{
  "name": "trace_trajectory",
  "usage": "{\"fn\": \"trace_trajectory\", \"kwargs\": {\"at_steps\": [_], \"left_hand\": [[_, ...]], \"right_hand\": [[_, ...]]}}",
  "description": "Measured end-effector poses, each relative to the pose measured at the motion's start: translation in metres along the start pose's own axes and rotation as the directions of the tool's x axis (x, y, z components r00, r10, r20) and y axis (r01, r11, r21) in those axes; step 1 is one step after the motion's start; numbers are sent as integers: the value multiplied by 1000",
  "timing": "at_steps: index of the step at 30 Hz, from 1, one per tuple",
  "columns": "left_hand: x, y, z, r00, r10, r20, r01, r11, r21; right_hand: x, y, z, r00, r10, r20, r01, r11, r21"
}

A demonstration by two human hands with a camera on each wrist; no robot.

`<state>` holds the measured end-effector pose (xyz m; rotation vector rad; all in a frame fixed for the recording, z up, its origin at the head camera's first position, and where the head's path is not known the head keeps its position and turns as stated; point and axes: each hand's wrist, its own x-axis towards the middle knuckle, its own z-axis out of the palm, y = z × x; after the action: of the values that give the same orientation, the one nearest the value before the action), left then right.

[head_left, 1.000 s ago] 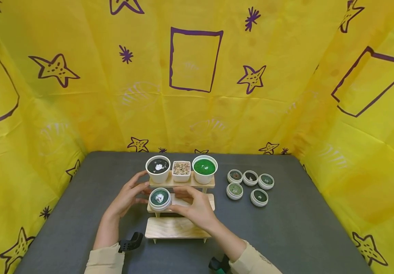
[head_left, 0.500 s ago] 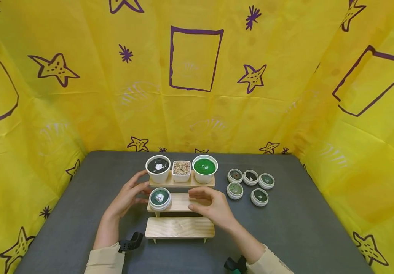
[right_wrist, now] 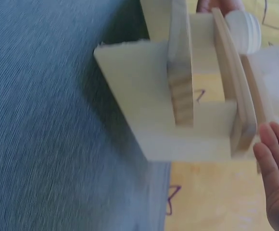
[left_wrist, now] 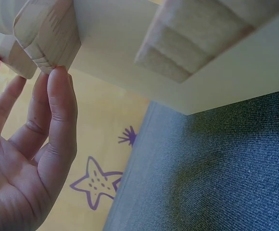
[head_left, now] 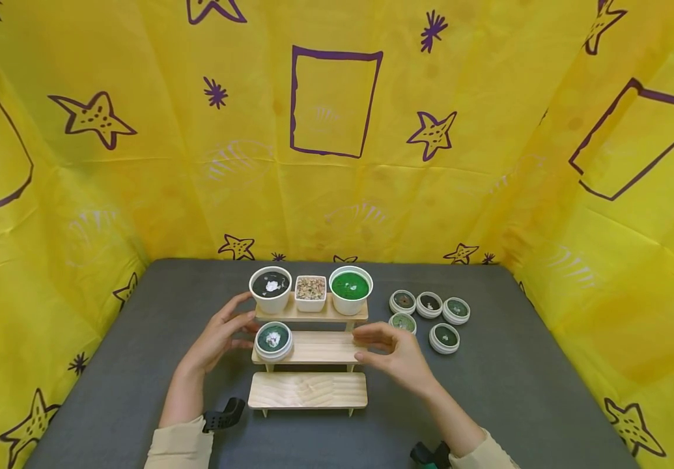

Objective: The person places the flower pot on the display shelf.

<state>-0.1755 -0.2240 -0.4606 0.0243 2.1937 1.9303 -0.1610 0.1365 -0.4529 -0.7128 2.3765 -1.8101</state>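
A three-step wooden stand (head_left: 325, 348) stands on the dark table. At the left end of its middle step sits a small white round jar (head_left: 274, 341) with dark green contents and a white patch on top. My left hand (head_left: 216, 339) is at the stand's left side; in the left wrist view its fingertips (left_wrist: 58, 77) touch the end of a wooden step. My right hand (head_left: 398, 357) hovers by the right end of the middle step, holding nothing, its fingers extended in the right wrist view.
On the top step are a white cup of dark stuff (head_left: 270, 290), a square bowl of grainy mix (head_left: 310, 293) and a cup of bright green (head_left: 351, 290). Several small jars (head_left: 445, 339) stand right of the stand, one partly behind my right hand. Yellow cloth (head_left: 337, 215) surrounds the table.
My right hand has let go of the small jar on the middle step and moved right, to the step's right end. My left hand and the jar have stayed in place.
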Motion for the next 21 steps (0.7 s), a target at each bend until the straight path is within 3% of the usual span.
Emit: {"fn": "trace_trajectory", "kwargs": {"at_steps": [7,21], "left_hand": [[0,1,1,1000,-5,-6,5,1000,6],[0,1,1,1000,-11,-11,11,1000,9]], "right_hand": [[-7,8,-23,999,-4,-53,4,1000,-5],[-14,22,-49,992,14,-126,-15,1000,-7]]}}
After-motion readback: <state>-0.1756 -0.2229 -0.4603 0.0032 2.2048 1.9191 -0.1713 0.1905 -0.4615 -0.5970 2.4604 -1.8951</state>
